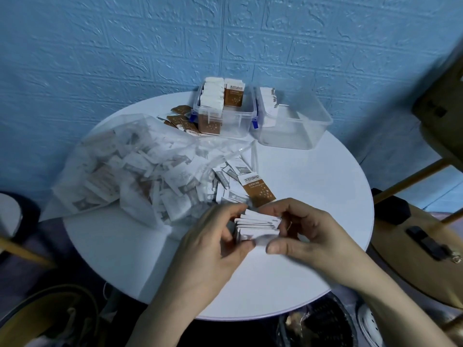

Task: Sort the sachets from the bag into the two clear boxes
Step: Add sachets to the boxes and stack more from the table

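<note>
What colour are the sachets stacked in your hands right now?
White, as the head view shows: both hands, left hand and right hand, hold the stack of sachets.

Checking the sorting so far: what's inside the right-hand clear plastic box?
The right-hand clear plastic box holds one row of upright white sachets against its left wall; the rest looks bare.

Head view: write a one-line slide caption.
Both hands, left and right, hold a stack of white sachets.

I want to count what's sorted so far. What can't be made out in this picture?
- Stack of white sachets, head view: count hidden by left hand and right hand.
- Bag: cloudy plastic blurs its contents.
- Right box: sachet print too small.
</note>
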A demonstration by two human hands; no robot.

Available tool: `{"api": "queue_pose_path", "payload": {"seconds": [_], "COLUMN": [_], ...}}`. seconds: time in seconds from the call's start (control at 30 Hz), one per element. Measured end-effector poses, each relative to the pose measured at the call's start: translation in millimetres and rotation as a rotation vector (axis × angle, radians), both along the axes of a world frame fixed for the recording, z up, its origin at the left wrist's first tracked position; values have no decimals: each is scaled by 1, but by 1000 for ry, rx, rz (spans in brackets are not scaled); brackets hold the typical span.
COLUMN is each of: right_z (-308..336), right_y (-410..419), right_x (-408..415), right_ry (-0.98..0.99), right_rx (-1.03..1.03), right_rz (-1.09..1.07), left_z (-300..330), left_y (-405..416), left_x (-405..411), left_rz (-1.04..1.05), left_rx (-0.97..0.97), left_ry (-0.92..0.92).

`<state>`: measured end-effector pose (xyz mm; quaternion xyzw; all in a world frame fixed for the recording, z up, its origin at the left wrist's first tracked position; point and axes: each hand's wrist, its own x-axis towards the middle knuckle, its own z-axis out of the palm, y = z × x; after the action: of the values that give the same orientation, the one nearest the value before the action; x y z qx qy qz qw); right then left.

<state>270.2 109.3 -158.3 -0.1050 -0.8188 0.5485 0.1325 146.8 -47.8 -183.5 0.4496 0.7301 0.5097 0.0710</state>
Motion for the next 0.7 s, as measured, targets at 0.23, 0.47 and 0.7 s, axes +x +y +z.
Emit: {"api": "queue_pose_path", "payload": {"seconds": [0.23, 0.47, 0.7], "right_z": [-12, -16, -14], "right_y": [-5, -7, -8], "right_x": [0, -1, -2], "right_ry": [20, 5, -34], "right_rx": [-1, 50, 102], "right_rz": [-42, -96, -114], "left_z": [15, 25, 29], "left_y": [-3, -1, 6], "left_x": [-7, -8, -13], "left_rz": [-117, -197, -331], "left_rx": [-106, -191, -254], "left_ry": [44, 49, 66]}}
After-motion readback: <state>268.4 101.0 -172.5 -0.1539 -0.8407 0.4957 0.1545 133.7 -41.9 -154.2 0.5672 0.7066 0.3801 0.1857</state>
